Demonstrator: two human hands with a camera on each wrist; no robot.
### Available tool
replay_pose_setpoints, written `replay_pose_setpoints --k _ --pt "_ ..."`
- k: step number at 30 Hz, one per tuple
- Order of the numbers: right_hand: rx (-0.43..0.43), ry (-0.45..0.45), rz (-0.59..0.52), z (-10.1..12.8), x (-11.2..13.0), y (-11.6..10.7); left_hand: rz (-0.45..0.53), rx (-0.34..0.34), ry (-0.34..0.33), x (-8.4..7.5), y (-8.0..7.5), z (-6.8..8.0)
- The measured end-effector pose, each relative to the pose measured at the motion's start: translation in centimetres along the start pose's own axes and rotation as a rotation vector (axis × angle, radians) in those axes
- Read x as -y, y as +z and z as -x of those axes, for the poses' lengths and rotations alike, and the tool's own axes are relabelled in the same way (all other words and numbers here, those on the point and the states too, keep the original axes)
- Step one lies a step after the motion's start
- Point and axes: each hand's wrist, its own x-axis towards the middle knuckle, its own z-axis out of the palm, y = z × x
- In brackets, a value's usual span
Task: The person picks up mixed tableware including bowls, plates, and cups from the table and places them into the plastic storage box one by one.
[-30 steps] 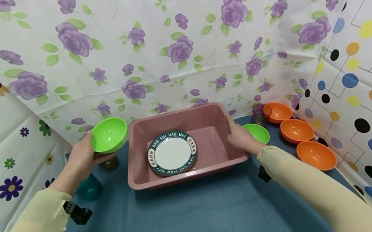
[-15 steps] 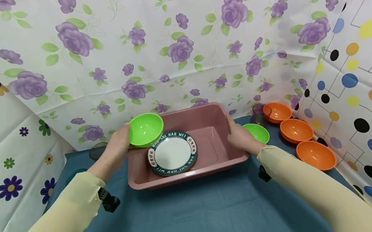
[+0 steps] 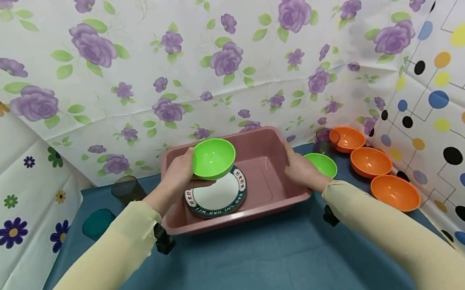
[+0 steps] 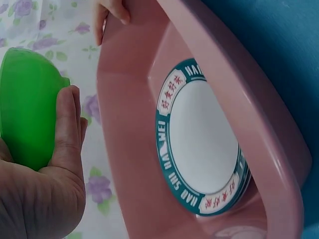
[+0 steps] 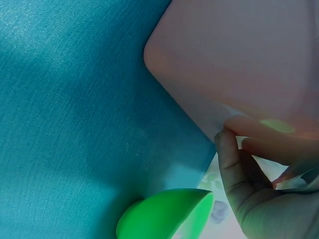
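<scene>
A light green bowl (image 3: 213,158) is in my left hand (image 3: 178,173), which holds it by its left side over the left part of the pink basin (image 3: 258,154). In the left wrist view the thumb and fingers lie round the bowl's outside. Flat in the basin lies a white plate (image 3: 214,196) with a dark green lettered rim, its far edge hidden behind the bowl in the head view. My right hand (image 3: 302,171) grips the basin's right rim, fingers bent over the edge, as the right wrist view also shows from outside the pink wall (image 5: 239,64).
Right of the basin stand a second green bowl (image 3: 322,165), a dark see-through cup (image 3: 325,141) and three orange bowls, the nearest orange bowl (image 3: 395,193) at the table's right side. To the left are a grey see-through cup (image 3: 127,191) and a teal cup (image 3: 98,224). Patterned sheets surround the blue table.
My left hand has carried the green bowl rightward, from left of the basin to above the plate, uncovering the cups on the left. The right hand stays on the basin's rim.
</scene>
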Motion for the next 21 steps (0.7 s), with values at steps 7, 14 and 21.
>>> replay_pose_setpoints --k 7,14,21 --pt "0.006 0.013 -0.010 -0.12 -0.03 0.07 -0.028 0.018 0.028 0.35 0.91 -0.29" --pt "-0.015 0.003 -0.050 -0.01 -0.18 0.06 -0.023 -0.002 0.017 0.32 1.03 -0.27" --pt "-0.093 -0.013 -0.038 0.06 -0.59 0.15 -0.035 -0.005 0.020 0.26 1.10 -0.16"
